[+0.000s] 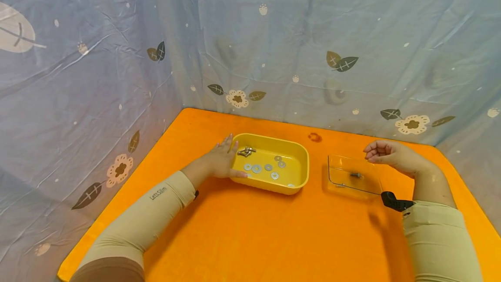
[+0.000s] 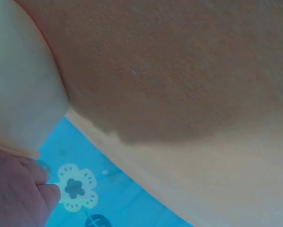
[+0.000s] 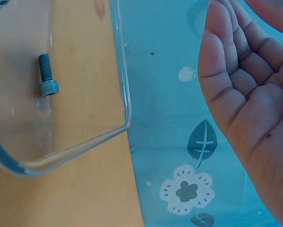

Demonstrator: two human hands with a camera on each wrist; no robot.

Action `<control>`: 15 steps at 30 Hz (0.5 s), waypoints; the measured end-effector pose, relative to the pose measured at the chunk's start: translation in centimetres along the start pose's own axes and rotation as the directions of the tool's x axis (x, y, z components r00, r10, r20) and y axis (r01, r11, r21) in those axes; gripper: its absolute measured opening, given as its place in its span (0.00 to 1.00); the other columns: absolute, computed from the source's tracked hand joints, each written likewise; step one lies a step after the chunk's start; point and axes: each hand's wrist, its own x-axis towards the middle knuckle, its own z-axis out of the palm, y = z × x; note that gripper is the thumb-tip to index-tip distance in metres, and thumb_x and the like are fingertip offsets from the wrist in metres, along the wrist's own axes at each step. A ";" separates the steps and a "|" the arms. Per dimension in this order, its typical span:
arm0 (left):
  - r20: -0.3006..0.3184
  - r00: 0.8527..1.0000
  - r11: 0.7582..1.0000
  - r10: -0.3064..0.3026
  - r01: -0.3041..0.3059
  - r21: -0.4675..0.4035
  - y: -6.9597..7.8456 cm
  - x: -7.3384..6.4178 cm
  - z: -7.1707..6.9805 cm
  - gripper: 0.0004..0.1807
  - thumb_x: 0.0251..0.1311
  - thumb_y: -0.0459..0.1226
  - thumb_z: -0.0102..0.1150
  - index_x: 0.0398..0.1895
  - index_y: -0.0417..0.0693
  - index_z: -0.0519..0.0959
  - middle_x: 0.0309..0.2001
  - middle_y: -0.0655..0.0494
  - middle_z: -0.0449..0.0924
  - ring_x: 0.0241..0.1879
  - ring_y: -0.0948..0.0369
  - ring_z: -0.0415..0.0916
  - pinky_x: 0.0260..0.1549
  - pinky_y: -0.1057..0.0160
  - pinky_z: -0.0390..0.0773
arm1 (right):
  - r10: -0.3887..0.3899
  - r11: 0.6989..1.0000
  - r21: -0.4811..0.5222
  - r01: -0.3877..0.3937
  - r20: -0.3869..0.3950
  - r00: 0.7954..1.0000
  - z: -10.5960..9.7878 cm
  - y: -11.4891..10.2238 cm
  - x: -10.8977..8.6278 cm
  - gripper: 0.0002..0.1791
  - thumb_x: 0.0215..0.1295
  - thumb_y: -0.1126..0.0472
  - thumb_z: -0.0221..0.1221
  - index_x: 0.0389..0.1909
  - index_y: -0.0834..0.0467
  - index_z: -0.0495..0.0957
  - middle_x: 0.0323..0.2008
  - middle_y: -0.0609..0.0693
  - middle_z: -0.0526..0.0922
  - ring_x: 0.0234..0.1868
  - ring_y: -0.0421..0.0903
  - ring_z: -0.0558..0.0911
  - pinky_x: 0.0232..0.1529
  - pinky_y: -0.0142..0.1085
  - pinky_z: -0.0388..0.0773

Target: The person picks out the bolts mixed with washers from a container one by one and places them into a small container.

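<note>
My left hand (image 1: 222, 160) rests at the left end of a yellow plastic tray (image 1: 274, 144), fingers spread along its side and thumb at the near rim. Several silver bolts (image 1: 246, 152) lie heaped in the tray's left part, with several flat washers (image 1: 256, 169) scattered over its floor. Beyond the right end of a clear plastic box (image 1: 354, 187), my right hand (image 1: 397, 156) is raised, its fingers loosely bent and nothing visible in them. A dark socket-head bolt (image 3: 47, 78) lies in that box, and a second bolt (image 1: 340, 185) is near its front wall.
Both containers stand on an orange table (image 1: 254, 234), the box to the right of the tray. A reddish ring mark (image 1: 315, 137) shows on the surface behind them. Patterned curtains (image 1: 289, 55) hang along the table's back and sides.
</note>
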 end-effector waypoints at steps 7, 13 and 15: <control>0.014 1.000 1.000 -0.016 0.016 -0.025 0.0 0.0 0.1 0.68 0.36 0.79 0.34 0.71 0.40 0.36 0.68 0.39 0.18 0.69 0.47 0.23 0.65 0.48 0.39 | -0.028 1.000 -0.006 0.028 -0.013 1.000 0.2 -0.5 0.4 0.13 0.65 0.66 0.53 0.47 0.68 0.69 0.38 0.49 0.79 0.40 0.40 0.79 0.42 0.28 0.75; 0.014 1.000 1.000 -0.016 0.016 -0.016 -0.1 0.1 0.2 0.68 0.35 0.80 0.32 0.71 0.40 0.35 0.68 0.40 0.18 0.69 0.46 0.25 0.65 0.48 0.39 | -0.079 0.997 0.022 0.080 -0.011 0.997 0.4 -1.3 1.4 0.12 0.65 0.67 0.52 0.48 0.66 0.69 0.40 0.48 0.78 0.41 0.39 0.79 0.44 0.28 0.75; 0.012 1.000 1.000 -0.015 0.015 -0.013 -0.1 0.1 0.2 0.69 0.34 0.80 0.31 0.71 0.40 0.35 0.68 0.40 0.18 0.70 0.46 0.26 0.65 0.48 0.40 | -0.083 0.996 0.031 0.083 -0.009 0.997 0.6 -1.6 1.9 0.13 0.65 0.67 0.52 0.49 0.67 0.69 0.40 0.48 0.78 0.42 0.40 0.79 0.45 0.29 0.75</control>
